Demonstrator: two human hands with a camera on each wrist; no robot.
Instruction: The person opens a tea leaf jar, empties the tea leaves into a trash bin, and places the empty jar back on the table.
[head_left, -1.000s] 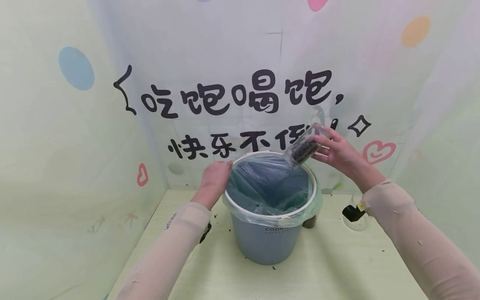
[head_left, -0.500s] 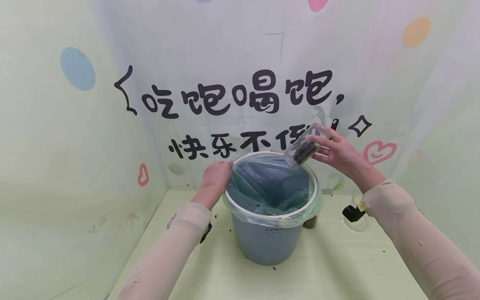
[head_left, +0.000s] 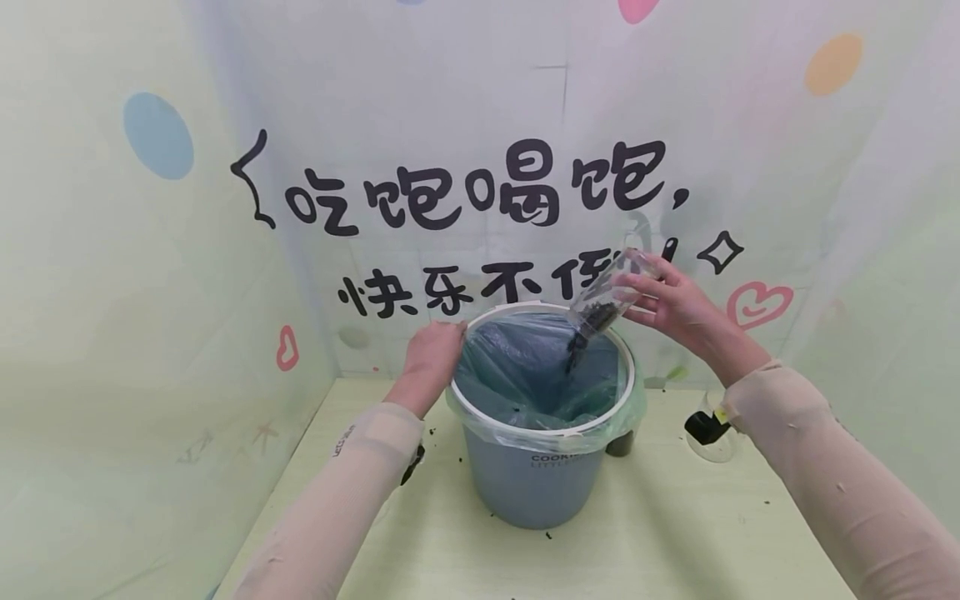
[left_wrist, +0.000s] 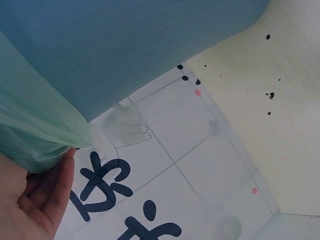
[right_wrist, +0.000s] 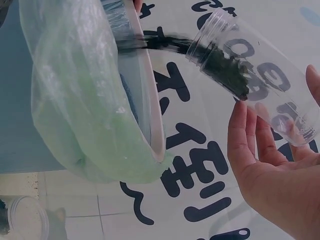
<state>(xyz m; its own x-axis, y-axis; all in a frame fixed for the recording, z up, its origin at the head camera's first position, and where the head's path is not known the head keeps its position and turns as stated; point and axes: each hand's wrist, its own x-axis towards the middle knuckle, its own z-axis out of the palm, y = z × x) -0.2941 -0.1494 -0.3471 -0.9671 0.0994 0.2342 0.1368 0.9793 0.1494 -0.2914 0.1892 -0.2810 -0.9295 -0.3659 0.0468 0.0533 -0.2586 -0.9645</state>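
A blue-grey trash bin (head_left: 528,496) stands on the pale table, lined with a thin green plastic bag (head_left: 517,371) that folds over its white rim (head_left: 628,379). My left hand (head_left: 433,358) grips the rim and bag at the left side; in the left wrist view its fingers curl onto the bag. Above the bin's right side, my right hand (head_left: 675,304) holds a clear plastic jar (right_wrist: 272,75), tilted mouth-down toward the opening. Dark loose flakes (right_wrist: 220,70), perhaps tea leaves, stream out of the mouth into the bin.
Behind the bin's right side stands another jar (head_left: 619,444) with dark contents. A black object on a clear round piece (head_left: 707,427) lies at right, and another black item (head_left: 412,467) beside the left sleeve. Dark crumbs (head_left: 548,536) dot the table. A printed curtain (head_left: 480,100) hangs behind.
Dark flakes now fall from the jar's mouth into the bin, and those inside have slid down toward the mouth. Both hands stay almost in the same place.
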